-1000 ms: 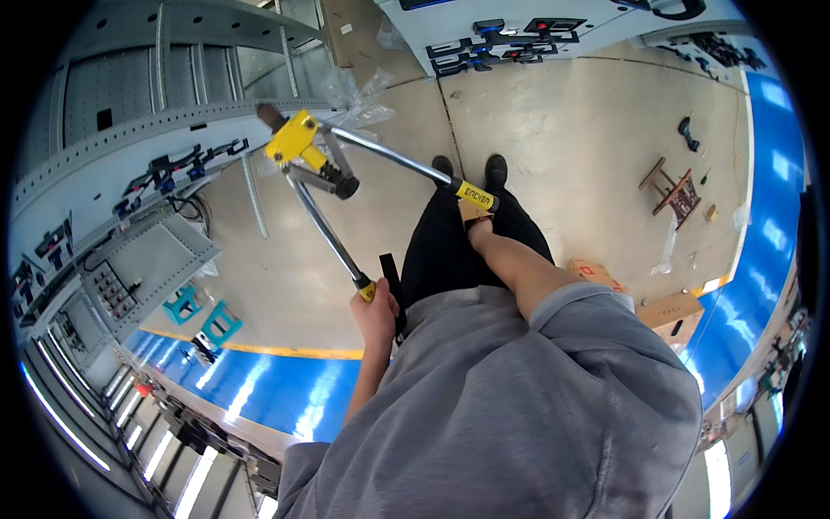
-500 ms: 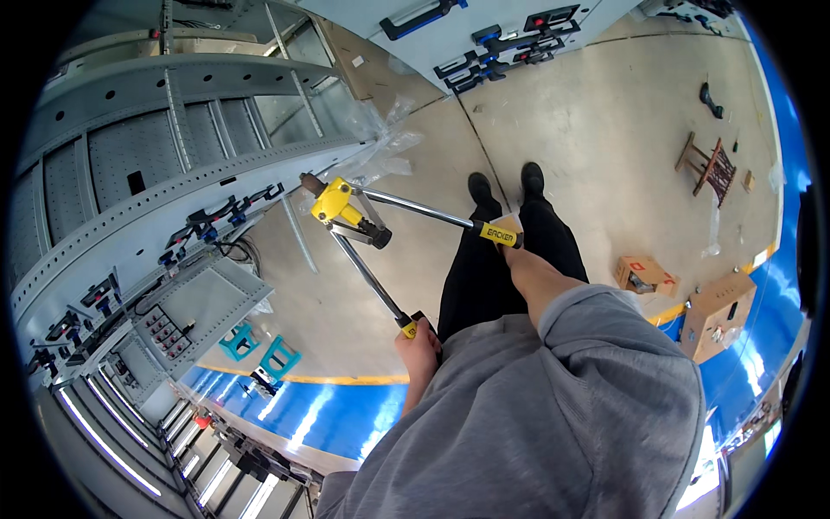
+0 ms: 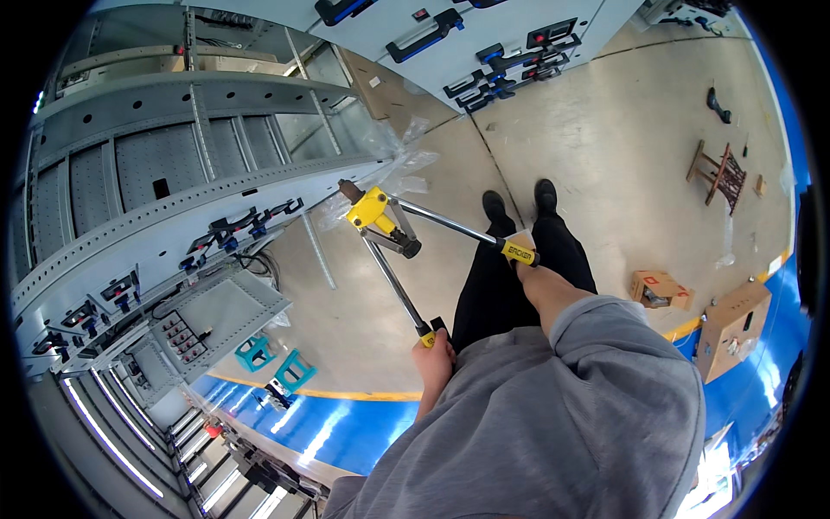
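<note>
Fingers first: the left hand [image 3: 434, 356] is wrapped tight around the lower handle end of the long-armed riveter [image 3: 380, 216], curled right round the black-and-yellow grip, no gap showing. The right hand [image 3: 525, 259] is clamped on the other handle, at its yellow-banded grip, though the fingers themselves are mostly tucked behind the handle and wrist, so how far they close round it is hard to read. The two steel arms spread apart in a wide V from those grips and meet at the yellow head, held out in front of the body and up off the floor. The dark nose of that head sits right against the edge of the perforated grey steel frame [image 3: 199, 216], just beside a crumpled sheet of clear plastic wrap [image 3: 402, 160]; whether the nose is actually touching the metal, I cannot tell. Down below, two black shoes [image 3: 519, 201] stand on the pale concrete floor [image 3: 605, 130], black trousers rising to a grey sweatshirt sleeve [image 3: 622, 363]. Out wide: black cable clamps [image 3: 251, 223] line the frame rail, turquoise plastic stands [image 3: 275, 363] sit by the blue floor strip, cardboard boxes [image 3: 735, 333] rest at right, and a small wooden stand [image 3: 716, 173] is well apart near the far floor.
</note>
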The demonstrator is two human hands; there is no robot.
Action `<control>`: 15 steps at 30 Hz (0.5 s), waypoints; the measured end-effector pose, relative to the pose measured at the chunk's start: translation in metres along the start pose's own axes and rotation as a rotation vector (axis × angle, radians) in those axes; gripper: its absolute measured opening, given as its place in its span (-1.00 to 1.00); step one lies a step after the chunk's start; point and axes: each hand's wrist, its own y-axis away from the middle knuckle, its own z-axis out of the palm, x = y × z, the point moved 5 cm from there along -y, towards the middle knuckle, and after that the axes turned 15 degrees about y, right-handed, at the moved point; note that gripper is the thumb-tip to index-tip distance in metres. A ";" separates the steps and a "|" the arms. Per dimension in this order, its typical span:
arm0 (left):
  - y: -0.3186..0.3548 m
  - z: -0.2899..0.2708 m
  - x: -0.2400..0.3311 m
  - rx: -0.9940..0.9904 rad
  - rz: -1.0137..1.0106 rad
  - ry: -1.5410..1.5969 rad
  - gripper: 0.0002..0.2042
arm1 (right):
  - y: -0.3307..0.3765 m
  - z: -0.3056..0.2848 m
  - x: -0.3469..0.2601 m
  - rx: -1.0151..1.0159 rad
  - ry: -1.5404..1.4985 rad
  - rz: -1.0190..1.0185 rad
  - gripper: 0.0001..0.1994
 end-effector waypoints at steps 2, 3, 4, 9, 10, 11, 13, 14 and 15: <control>-0.001 0.000 -0.005 -0.009 -0.014 0.017 -0.70 | 0.005 0.003 -0.002 -0.008 -0.004 -0.007 -0.62; -0.001 0.000 -0.007 -0.013 -0.015 0.020 -0.70 | 0.006 0.002 -0.003 -0.012 -0.006 -0.011 -0.62; -0.002 0.001 -0.009 -0.020 -0.016 0.026 -0.70 | 0.008 0.004 -0.002 -0.014 -0.004 -0.015 -0.62; -0.002 0.003 -0.008 -0.030 -0.007 0.001 -0.70 | 0.020 -0.002 -0.001 -0.032 -0.003 -0.038 -0.63; -0.001 0.004 -0.008 -0.023 0.001 -0.019 -0.71 | 0.026 -0.006 0.002 -0.036 0.003 -0.049 -0.63; 0.000 0.005 -0.007 -0.016 0.009 -0.038 -0.71 | 0.032 -0.010 0.001 -0.039 0.008 -0.062 -0.64; 0.000 0.008 -0.006 -0.028 -0.010 -0.002 -0.71 | 0.049 -0.014 -0.001 -0.047 0.025 -0.103 -0.64; 0.000 0.011 -0.006 -0.038 -0.020 0.016 -0.71 | 0.059 -0.018 -0.003 -0.055 0.021 -0.130 -0.64; -0.001 0.014 -0.005 -0.040 0.009 0.002 -0.71 | 0.067 -0.022 -0.004 -0.065 0.012 -0.152 -0.64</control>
